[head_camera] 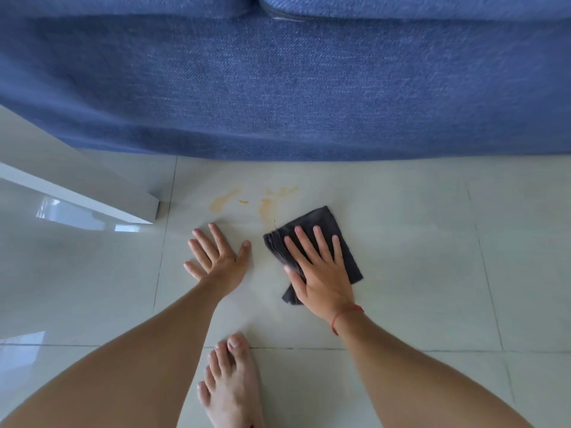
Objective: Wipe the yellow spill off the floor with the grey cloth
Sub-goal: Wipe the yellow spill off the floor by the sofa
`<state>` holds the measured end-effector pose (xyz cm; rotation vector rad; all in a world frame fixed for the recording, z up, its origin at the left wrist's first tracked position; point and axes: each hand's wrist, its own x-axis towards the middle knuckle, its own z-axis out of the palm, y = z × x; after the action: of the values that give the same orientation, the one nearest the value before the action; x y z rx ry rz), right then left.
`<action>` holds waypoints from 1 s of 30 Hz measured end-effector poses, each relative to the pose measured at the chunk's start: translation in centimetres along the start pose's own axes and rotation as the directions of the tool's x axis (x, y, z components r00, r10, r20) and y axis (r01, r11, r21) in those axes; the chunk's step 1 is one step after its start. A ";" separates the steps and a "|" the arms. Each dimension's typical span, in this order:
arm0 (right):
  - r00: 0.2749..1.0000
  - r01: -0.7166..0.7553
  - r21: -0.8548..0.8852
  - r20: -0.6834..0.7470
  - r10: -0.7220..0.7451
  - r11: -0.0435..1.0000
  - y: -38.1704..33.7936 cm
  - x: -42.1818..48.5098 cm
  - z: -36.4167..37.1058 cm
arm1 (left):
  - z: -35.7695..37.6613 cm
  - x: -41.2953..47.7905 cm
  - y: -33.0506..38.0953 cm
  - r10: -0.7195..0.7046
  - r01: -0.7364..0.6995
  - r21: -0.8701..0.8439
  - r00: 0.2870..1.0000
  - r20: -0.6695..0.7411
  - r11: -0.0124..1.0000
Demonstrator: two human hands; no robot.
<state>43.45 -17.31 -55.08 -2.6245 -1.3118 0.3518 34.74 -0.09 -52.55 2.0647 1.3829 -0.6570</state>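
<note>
Pale floor [401, 242] tiles before a blue sofa [293, 88]. Right hand [321, 273] flat, fingers spread, pressing the folded cloth [318, 220] down, not gripping; left hand [216, 254] splayed on bare tile, holding nothing. Spill [265, 208] streaks just beyond both sets of fingertips, touching the cloth's far-left corner.

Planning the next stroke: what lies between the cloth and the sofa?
In the head view, yellow spill streaks and bare floor lie between grey cloth and blue sofa.

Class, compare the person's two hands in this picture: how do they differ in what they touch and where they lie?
The right hand presses flat on the grey cloth; the left hand rests on bare floor tile. The left hand lies just below the yellow spill; the right hand sits lower right of it. Both lie palm down, fingers spread.
</note>
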 end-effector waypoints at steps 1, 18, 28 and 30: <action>0.999 0.043 -0.010 0.008 -0.043 0.999 1.1 -0.6 -0.1 | -0.1 0.1 -0.1 -0.001 0.001 0.009 1.000 0.014 1.000; 0.877 -0.473 0.076 -0.057 0.477 0.878 -2.1 8.0 -0.3 | -0.1 0.2 -0.3 0.018 -0.017 -0.032 1.000 0.002 0.999; 0.981 -0.189 0.025 -0.033 0.190 0.982 -4.6 7.5 0.8 | -0.2 0.1 -0.1 0.001 -0.002 -0.075 1.000 -0.008 0.997; 0.995 -0.100 0.009 -0.020 0.100 0.995 -3.5 5.6 0.9 | -0.1 -0.2 -0.3 0.001 -0.008 -0.129 0.999 -0.048 0.992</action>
<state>43.78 -10.64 -55.68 -2.6865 -1.1729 0.3429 34.41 -0.04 -52.39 1.9919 1.4087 -0.5057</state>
